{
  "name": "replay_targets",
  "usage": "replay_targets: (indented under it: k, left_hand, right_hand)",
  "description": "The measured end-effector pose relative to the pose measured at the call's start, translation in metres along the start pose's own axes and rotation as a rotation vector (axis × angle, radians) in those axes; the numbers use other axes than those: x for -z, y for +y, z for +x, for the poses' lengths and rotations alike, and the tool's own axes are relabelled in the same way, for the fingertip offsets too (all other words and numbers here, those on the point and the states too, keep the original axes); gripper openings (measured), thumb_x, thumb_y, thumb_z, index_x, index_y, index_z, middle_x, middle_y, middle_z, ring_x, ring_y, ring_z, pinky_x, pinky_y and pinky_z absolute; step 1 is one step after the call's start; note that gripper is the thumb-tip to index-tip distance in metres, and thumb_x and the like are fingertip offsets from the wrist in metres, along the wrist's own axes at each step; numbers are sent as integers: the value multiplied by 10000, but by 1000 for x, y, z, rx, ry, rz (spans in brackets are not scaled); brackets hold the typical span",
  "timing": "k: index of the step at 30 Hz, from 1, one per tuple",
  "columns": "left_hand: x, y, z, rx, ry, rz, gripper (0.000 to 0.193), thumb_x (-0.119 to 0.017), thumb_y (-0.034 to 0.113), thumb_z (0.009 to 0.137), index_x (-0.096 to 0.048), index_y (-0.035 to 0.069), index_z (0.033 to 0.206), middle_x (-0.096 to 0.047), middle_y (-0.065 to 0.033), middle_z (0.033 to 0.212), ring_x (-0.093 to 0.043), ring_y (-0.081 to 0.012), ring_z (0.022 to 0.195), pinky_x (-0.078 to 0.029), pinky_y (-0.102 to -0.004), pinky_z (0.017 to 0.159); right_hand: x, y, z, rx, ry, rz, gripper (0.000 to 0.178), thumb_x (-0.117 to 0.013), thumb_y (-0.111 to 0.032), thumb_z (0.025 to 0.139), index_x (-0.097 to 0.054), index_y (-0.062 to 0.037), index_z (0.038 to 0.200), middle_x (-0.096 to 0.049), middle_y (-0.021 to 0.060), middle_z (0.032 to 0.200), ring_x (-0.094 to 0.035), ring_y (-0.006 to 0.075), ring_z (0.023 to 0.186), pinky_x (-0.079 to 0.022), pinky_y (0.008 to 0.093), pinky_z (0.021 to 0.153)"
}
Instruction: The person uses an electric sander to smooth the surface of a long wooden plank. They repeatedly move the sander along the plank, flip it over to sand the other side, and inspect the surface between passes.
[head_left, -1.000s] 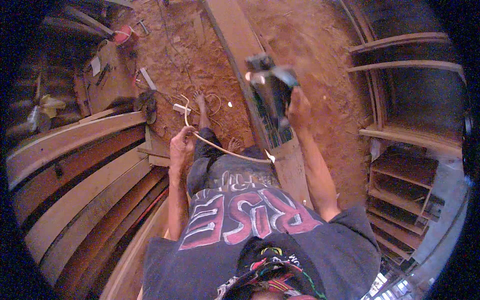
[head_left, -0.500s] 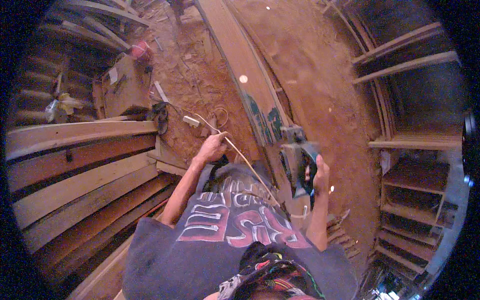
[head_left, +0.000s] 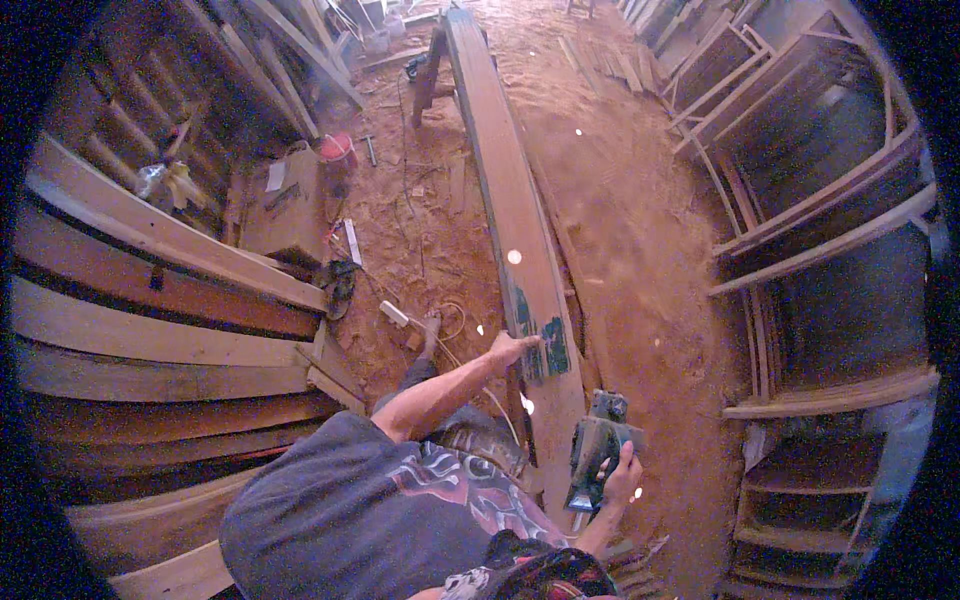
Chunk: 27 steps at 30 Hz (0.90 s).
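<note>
A long wooden plank (head_left: 497, 150), with dark green patches near its close end, runs away from me. At its left edge, beside the green patches, my left hand (head_left: 512, 347) grips the wood, thumb over the top; the fingers under the edge are partly hidden. My right hand (head_left: 622, 473) is closed round the handle of a dark electric hand planer (head_left: 592, 450). The planer is at the right side of the plank's near end; whether its base touches the wood I cannot tell. A pale cord (head_left: 478, 380) runs past my left leg.
Stacked boards (head_left: 160, 345) fill the left side. A wooden box (head_left: 285, 205), a red bucket (head_left: 338, 150) and a white power strip (head_left: 394, 313) stand or lie on the dusty ground. Wooden frames (head_left: 830, 400) line the right. A trestle (head_left: 430, 80) supports the plank's far end.
My left hand has let go of the cord and moved right onto the plank's edge. The planer stays in my right hand. The view has tilted up, showing the plank's far end.
</note>
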<state>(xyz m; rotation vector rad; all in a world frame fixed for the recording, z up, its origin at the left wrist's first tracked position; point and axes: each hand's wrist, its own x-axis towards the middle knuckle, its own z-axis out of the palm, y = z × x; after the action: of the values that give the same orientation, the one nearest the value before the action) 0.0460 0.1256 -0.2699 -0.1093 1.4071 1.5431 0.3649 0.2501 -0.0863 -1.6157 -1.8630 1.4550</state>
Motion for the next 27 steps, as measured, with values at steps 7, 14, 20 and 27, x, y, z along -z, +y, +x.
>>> replay_targets:
  k: [7, 14, 20, 27]
  left_hand:
    - [-19, 41, -43, 25, 350, 305, 805, -899, 387, 724, -571, -57, 1311, -704, -158, 1155, -679, -264, 1060, -541, -375, 937]
    - [-23, 60, -91, 35, 712, 590, 1195, -833, 357, 686, -114, -45, 1552, -215, -312, 1571, -198, -445, 1491, -186, -467, 1239]
    - [-23, 39, -87, -151, 798, 684, 1075, -850, 369, 663, -264, -34, 1468, -393, -275, 1381, -370, -431, 1340, -302, -508, 1149]
    - [-26, 38, -89, -74, 642, 572, 1277, -915, 551, 601, -189, -19, 1483, -319, -284, 1440, -354, -416, 1373, -360, -498, 1131]
  right_hand:
    - [-12, 41, 28, 170, 17, -172, 599, -515, -564, 1014, -625, -19, 791, -593, 49, 612, -547, 163, 453, -464, 316, 419]
    - [-38, 31, 37, 98, -153, -163, 612, -482, -591, 1017, -633, -29, 826, -603, 50, 652, -582, 157, 524, -476, 304, 462]
    - [-56, 30, 53, 95, -309, -213, 614, -443, -601, 1028, -630, -38, 871, -592, 34, 644, -575, 143, 537, -464, 299, 513]
    - [-55, 1, 44, 8, -357, -201, 667, -419, -634, 1026, -645, -30, 853, -617, 38, 660, -587, 147, 550, -460, 314, 525]
